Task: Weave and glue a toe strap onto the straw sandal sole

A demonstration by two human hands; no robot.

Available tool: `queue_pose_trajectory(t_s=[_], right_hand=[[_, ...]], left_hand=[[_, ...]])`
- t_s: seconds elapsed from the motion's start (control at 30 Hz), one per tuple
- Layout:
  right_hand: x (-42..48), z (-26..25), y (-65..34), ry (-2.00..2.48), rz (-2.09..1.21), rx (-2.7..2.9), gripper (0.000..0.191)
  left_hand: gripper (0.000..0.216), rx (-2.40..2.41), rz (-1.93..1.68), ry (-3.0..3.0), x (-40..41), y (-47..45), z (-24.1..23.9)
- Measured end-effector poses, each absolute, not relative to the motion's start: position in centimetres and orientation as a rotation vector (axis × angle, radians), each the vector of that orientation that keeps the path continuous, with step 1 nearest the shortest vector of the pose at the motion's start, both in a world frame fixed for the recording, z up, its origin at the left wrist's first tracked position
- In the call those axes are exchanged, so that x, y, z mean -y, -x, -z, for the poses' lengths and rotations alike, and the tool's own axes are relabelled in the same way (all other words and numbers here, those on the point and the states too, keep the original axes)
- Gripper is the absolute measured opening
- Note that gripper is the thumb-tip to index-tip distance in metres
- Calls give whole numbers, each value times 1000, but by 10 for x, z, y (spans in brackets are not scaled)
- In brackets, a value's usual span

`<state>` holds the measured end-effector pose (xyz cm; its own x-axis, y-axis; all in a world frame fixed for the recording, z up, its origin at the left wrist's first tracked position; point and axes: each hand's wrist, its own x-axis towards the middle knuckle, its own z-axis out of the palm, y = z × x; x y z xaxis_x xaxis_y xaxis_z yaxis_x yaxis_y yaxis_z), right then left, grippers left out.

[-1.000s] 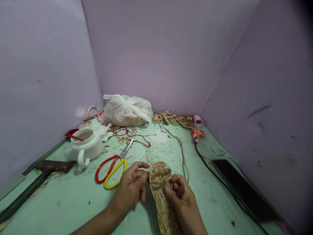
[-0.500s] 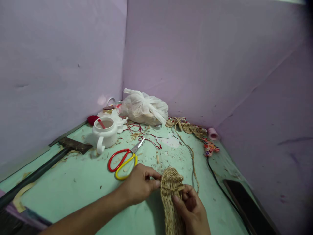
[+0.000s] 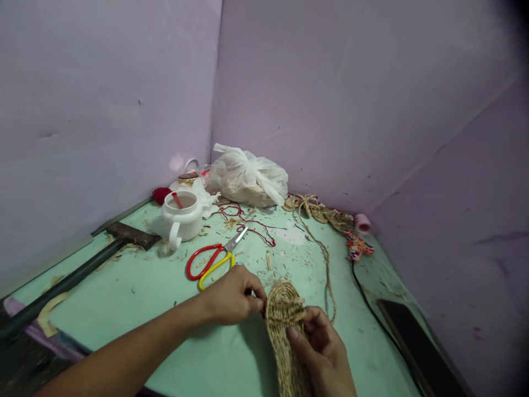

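A long woven straw piece with a rounded top, shaped like a slipper sole (image 3: 283, 336), stands at the lower middle. My right hand (image 3: 324, 350) grips its right side, thumb on the front face and fingers curled at the edge. At its left edge is my left hand (image 3: 237, 295), with thumb and forefinger pinched together. A small dark reddish bit shows at those fingertips, too small to name. Just beyond my left hand lie scissors (image 3: 217, 259) with one red and one yellow handle, blades apart.
A white mug (image 3: 182, 218) holds a red stick. Behind it sits a tied plastic bag (image 3: 248, 176). A hammer-like tool (image 3: 82, 275) lies left; red thread (image 3: 264, 229), straw cord (image 3: 326, 259), a pink roll (image 3: 362, 223) and a phone (image 3: 417, 342) are around. Walls enclose the table.
My left hand has drawn slightly left and up, away from the straw piece's edge. The right hand keeps its grip. The camera view has shifted a little.
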<state>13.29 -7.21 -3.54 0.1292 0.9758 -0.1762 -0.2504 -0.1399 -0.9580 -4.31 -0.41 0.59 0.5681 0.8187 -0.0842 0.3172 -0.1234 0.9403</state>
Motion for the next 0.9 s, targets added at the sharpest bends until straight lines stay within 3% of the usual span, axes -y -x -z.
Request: queue_pose_trajectory(t_s=[0.17,0.43,0.73,0.9], right_hand=[[71,36,-136,1196,-1335,859,33],[71,38,-139,1189,-1373,838,32],[72,42,-138,1247,-1302,862,34],[76,36,-132,1409,-1072,971,33]], left_hand=[[22,-950,-623,-1983,9,44,-11],[14,-815,-512,-1769,5,45,-2],[20,-1054,-547,-1765,7,41,-5],[21,-1031,-568,-1674,9,39,-4]])
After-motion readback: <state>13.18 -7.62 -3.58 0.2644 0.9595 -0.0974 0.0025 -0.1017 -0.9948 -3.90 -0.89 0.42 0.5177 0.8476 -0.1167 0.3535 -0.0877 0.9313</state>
